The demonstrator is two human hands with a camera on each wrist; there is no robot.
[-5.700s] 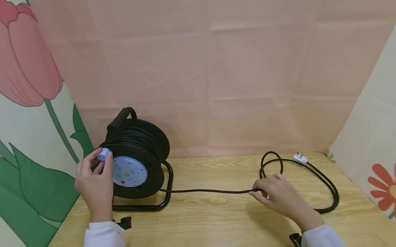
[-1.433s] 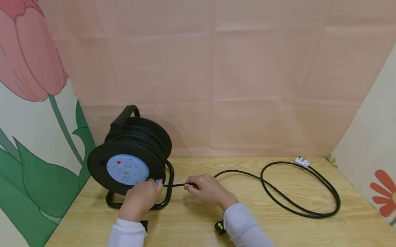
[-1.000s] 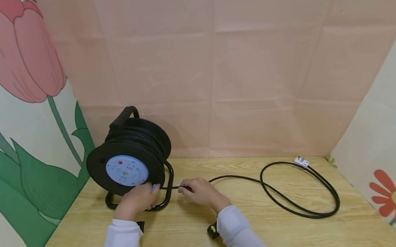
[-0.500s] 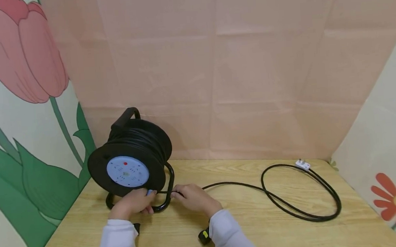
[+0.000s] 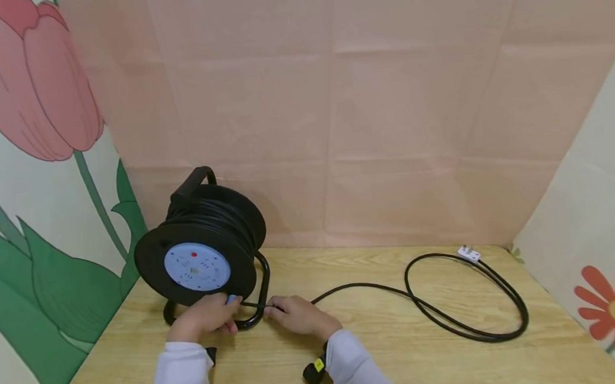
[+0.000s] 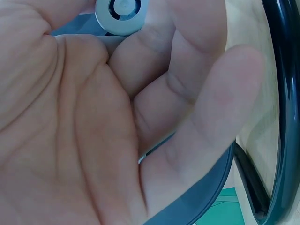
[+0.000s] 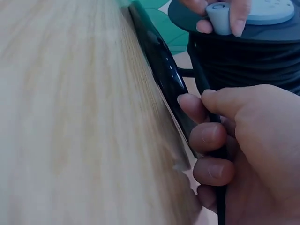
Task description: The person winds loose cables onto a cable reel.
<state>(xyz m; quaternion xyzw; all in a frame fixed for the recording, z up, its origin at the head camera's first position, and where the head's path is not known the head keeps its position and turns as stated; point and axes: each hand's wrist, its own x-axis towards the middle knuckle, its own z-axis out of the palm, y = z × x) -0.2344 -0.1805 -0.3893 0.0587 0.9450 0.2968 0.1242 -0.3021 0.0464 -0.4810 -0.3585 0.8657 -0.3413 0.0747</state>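
A black cable reel (image 5: pixel 154 259) with a light blue socket panel (image 5: pixel 197 268) stands on its tubular frame at the left of the table. At the lower rim of its disc, my left hand (image 5: pixel 206 315) pinches the blue crank knob (image 7: pixel 219 18) between thumb and fingers; the knob also shows in the left wrist view. Just right of the frame, my right hand (image 5: pixel 301 316) grips the black cable (image 5: pixel 357 284), fingers curled round it. From there the cable runs left to the drum and right into a loose loop ending in a white plug (image 5: pixel 469 254).
The reel's black frame bar (image 5: pixel 264 278) stands between both hands. A wooden table (image 5: pixel 416 363) lies beneath everything, with a pink sheet (image 5: pixel 329 125) hanging behind. Painted walls flank it. Each wrist carries a small black device, such as the right one (image 5: pixel 313 373).
From far right, my right hand has moved left along the cable to the reel. My left hand has carried the knob from upper left to the bottom, turning the drum; lately both have slowed.
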